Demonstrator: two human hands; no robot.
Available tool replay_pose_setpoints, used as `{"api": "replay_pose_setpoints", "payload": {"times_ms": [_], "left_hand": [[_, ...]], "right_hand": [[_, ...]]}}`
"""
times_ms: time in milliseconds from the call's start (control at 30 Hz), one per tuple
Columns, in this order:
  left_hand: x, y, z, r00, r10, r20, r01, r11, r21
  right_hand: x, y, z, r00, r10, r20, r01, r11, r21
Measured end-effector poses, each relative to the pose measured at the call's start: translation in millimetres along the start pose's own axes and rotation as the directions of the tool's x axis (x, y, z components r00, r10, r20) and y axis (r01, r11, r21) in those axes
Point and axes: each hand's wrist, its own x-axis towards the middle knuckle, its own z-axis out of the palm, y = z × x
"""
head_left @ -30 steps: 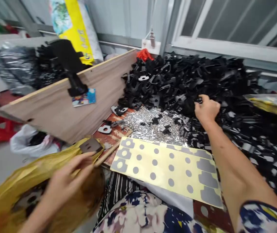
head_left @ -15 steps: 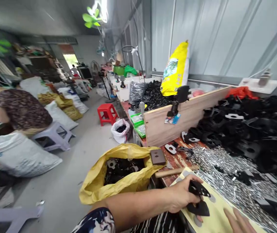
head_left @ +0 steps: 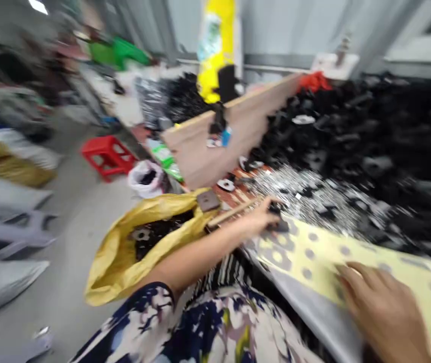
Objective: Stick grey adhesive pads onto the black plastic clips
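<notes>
My left hand (head_left: 258, 218) is closed around a black plastic part (head_left: 276, 224) at the far end of a pale yellow sticker sheet (head_left: 324, 244). The sheet carries rows of grey round spots and some larger grey shapes. Over its near part is my right hand (head_left: 385, 305), fingers bent down and drawn together. Motion blurs its fingertips, and anything between them cannot be made out. Beyond the sheet lies a heap of shiny thin metal pieces (head_left: 294, 189), with a large pile of black plastic parts (head_left: 374, 146) behind it.
An open yellow sack (head_left: 107, 257) with black parts stands left of the table, a brown block (head_left: 207, 200) on its rim. A wooden stick (head_left: 234, 212) lies on the table edge. A wooden board (head_left: 215, 161) stands across the table. A red stool (head_left: 107, 154) is farther left.
The view has turned right and down. My left hand, still holding the black part, is now at the sheet's far end. More of my right hand shows, its fingers now bent down onto the sheet.
</notes>
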Motion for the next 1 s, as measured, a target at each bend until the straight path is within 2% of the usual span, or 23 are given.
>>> {"api": "replay_pose_setpoints", "payload": {"times_ms": [33, 67, 133, 200, 300, 367, 433, 500, 533, 600, 633, 667, 700, 733, 767, 800, 867, 900, 1000], "left_hand": [[7, 0, 0.9, 1.0, 0.03, -0.008, -0.03, 0.999, 0.016], [14, 0, 2.5, 0.999, 0.045, -0.002, -0.045, 0.999, 0.021], [27, -3, 9.5, 0.998, 0.021, 0.059, -0.023, 1.0, 0.019], [33, -8, 19.8, 0.989, -0.045, 0.138, 0.042, 0.999, 0.023], [38, -22, 34.3, 0.966, -0.151, 0.209, 0.142, 0.988, 0.059], [44, -35, 39.9, 0.963, -0.175, 0.205, 0.165, 0.984, 0.066], [50, -46, 42.0, 0.971, -0.15, 0.187, 0.142, 0.988, 0.054], [55, -55, 42.1, 0.98, -0.107, 0.168, 0.1, 0.994, 0.046], [56, -58, 41.8, 0.982, -0.093, 0.164, 0.086, 0.995, 0.05], [58, -59, 41.3, 0.983, -0.091, 0.162, 0.082, 0.995, 0.063], [58, -58, 41.2, 0.981, -0.1, 0.164, 0.09, 0.994, 0.07], [57, -57, 41.0, 0.98, -0.109, 0.165, 0.098, 0.993, 0.073], [54, -54, 41.0, 0.979, -0.119, 0.166, 0.109, 0.992, 0.069], [51, -51, 40.9, 0.978, -0.126, 0.168, 0.118, 0.991, 0.055], [46, -48, 41.0, 0.975, -0.134, 0.177, 0.131, 0.991, 0.03], [39, -45, 41.2, 0.971, -0.143, 0.192, 0.148, 0.989, -0.01], [25, -41, 42.3, 0.959, -0.157, 0.234, 0.188, 0.975, -0.117], [17, -40, 43.3, 0.955, -0.158, 0.252, 0.205, 0.963, -0.174], [-1, -40, 48.1, 0.951, -0.147, 0.271, 0.227, 0.929, -0.292]], "right_hand": [[-9, -7, -5, 0.997, 0.004, 0.078, -0.006, 1.0, 0.019], [-14, -16, -6, 0.987, 0.051, 0.15, -0.066, 0.993, 0.099], [-17, -35, 2, 0.961, 0.108, 0.254, -0.174, 0.952, 0.252], [-18, -50, 17, 0.951, 0.141, 0.275, -0.231, 0.915, 0.33], [-23, -61, 39, 0.953, 0.182, 0.242, -0.262, 0.897, 0.355], [-28, -60, 48, 0.945, 0.2, 0.259, -0.286, 0.889, 0.357], [-30, -57, 50, 0.924, 0.228, 0.306, -0.337, 0.863, 0.375], [-26, -57, 41, 0.883, 0.269, 0.386, -0.434, 0.779, 0.452], [-22, -60, 32, 0.85, 0.255, 0.46, -0.49, 0.701, 0.517], [-11, -67, 10, 0.778, 0.099, 0.621, -0.576, 0.507, 0.641], [-6, -70, -1, 0.749, 0.002, 0.663, -0.598, 0.434, 0.674], [-1, -72, -10, 0.738, -0.049, 0.673, -0.602, 0.405, 0.689], [3, -73, -17, 0.756, -0.026, 0.654, -0.584, 0.423, 0.693], [7, -70, -21, 0.799, 0.072, 0.597, -0.554, 0.476, 0.683], [9, -66, -21, 0.84, 0.211, 0.501, -0.527, 0.54, 0.656], [10, -59, -18, 0.859, 0.342, 0.381, -0.511, 0.592, 0.623], [9, -43, -8, 0.848, 0.498, 0.181, -0.499, 0.636, 0.589], [8, -36, -2, 0.838, 0.528, 0.136, -0.496, 0.635, 0.592], [3, -23, 14, 0.829, 0.545, 0.128, -0.496, 0.609, 0.619]]}}
